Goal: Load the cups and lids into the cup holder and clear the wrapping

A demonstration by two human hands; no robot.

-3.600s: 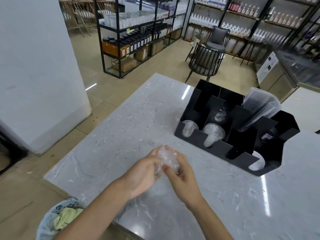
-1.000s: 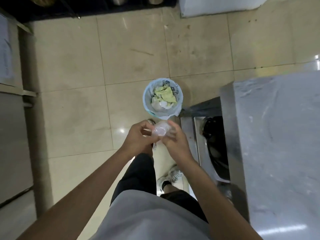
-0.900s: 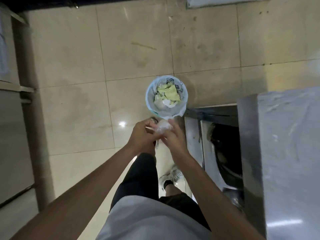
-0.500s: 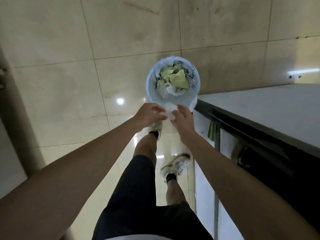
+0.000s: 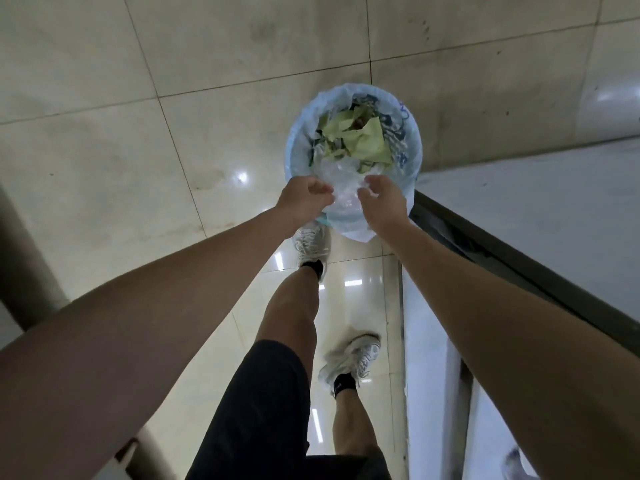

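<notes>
- The wrap, a clear crumpled plastic wad, now lies at the near edge of the bin, on the green and white rubbish; half a second ago both hands pinched it just short of the rim.
- The left hand has let go: its fingers curl loosely, gripping nothing, beside the wrap.
- The right hand is spread and empty, fingertips just over the wrap.
- The hands have parted, and both now reach over the bin's near rim.
- The counter stays at the right.
</notes>
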